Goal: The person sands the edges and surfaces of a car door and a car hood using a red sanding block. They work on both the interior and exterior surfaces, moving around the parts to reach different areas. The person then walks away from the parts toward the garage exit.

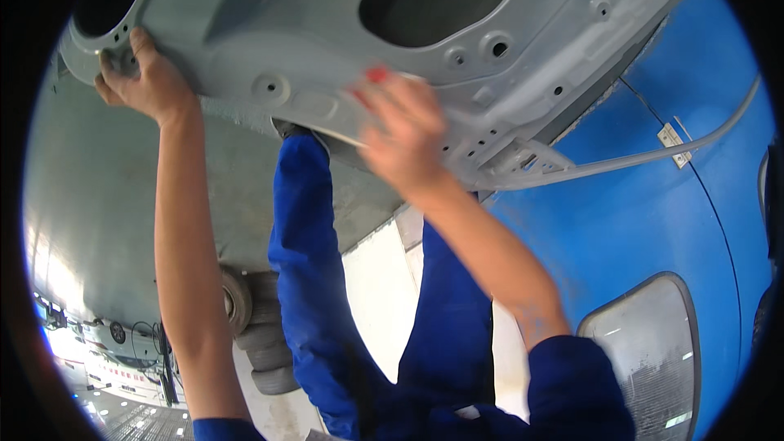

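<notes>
A grey sheet-metal vehicle panel (245, 24), with large cutouts and several bolt holes, spans the top of the view. My left hand (155, 86) grips its edge beside the left cutout, thumb on the face and fingers curled. My right hand (400, 131) is smeared by motion at the panel's middle lower edge, its fingers bent around a red and pale object (377, 75) too blurred to identify. My legs (306, 237) in blue trousers show below the panel, one dark shoe partly hidden by it.
A blue vehicle body (653, 220) with a small metal plate (674, 143) and a window (633, 359) fills the right side. Stacked tyres (273, 339) stand left of my legs. A white car (122, 343) and other workshop items show at the far lower left.
</notes>
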`<state>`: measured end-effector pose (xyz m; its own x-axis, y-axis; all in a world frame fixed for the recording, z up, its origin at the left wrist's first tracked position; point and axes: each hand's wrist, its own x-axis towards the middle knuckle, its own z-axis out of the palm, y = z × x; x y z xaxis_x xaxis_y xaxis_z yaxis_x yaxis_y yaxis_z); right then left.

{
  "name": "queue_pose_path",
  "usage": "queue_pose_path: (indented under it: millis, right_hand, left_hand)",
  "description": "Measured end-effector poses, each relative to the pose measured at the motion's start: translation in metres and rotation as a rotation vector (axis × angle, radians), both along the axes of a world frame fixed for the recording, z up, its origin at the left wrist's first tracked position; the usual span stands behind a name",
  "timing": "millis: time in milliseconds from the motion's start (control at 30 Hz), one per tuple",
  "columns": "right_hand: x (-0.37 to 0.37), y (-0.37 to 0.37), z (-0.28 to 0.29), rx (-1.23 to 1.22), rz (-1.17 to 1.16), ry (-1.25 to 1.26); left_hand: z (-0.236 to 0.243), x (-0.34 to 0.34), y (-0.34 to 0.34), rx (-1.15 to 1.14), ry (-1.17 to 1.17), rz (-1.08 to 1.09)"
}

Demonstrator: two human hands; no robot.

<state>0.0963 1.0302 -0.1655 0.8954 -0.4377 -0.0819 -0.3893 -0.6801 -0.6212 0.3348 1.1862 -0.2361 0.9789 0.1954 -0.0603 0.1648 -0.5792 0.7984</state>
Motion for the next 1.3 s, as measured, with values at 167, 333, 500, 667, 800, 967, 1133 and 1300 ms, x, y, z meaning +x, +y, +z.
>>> queue_pose_path:
  millis: [167,333,500,667,800,967,1133,1300]
  right_hand:
    - [0.004,-0.013,-0.009,0.028,0.114,-0.074]
    - [-0.083,-0.079,0.028,-0.1,0.246,0.162]
    - [0.013,0.007,-0.02,0.023,0.022,-0.158]
    - [-0.055,-0.049,0.001,-0.14,0.352,-0.067]
    - [-0.082,-0.076,0.013,-0.096,0.445,0.004]
    - [0.04,0.044,-0.041,0.133,0.298,-0.248]
    - [-0.011,0.004,-0.02,0.197,0.285,-0.191]
    - [-0.084,-0.056,0.018,0.148,0.215,-0.005]
  left_hand:
    - [0.005,-0.006,0.007,-0.089,0.037,-0.009]
    - [0.005,-0.002,0.007,0.039,0.045,-0.008]
    - [-0.002,-0.002,-0.002,-0.002,0.046,-0.013]
    - [0.009,-0.008,-0.002,-0.113,0.075,0.032]
    - [-0.009,0.002,0.027,-0.017,-0.006,-0.046]
    - [-0.016,0.0,0.008,-0.046,-0.009,-0.044]
    - [-0.023,0.004,0.026,-0.099,0.011,-0.065]
    - [-0.023,0.012,0.039,-0.026,-0.009,-0.098]
